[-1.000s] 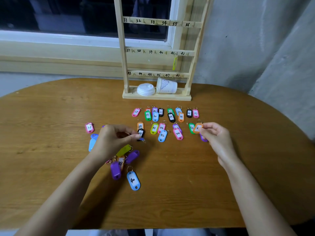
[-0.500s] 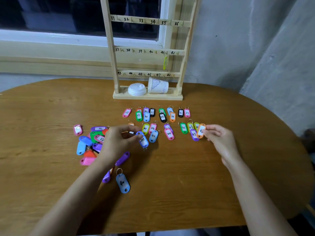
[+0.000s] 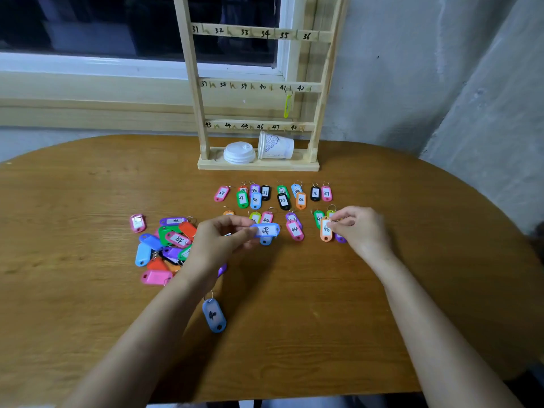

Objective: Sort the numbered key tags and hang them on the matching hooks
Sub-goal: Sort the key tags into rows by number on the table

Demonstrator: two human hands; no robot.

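Observation:
My left hand pinches a blue key tag sideways, just above the second row of sorted tags. My right hand pinches the ring of an orange tag marked 46 at the right end of that row. A far row of tags numbered from 27 to 37 lies in front of the wooden hook rack. One yellow-green tag hangs on the rack near 41. An unsorted heap of tags lies to the left. A lone blue tag lies near my left forearm.
On the rack's base sit white cup lids and a tipped paper cup. The round wooden table ends close to a grey wall on the right. A window sill runs behind the rack.
My left hand has lifted a blue tag and carried it right over the second row. My right hand has set the orange tag lower at the row's right end. The view shifted.

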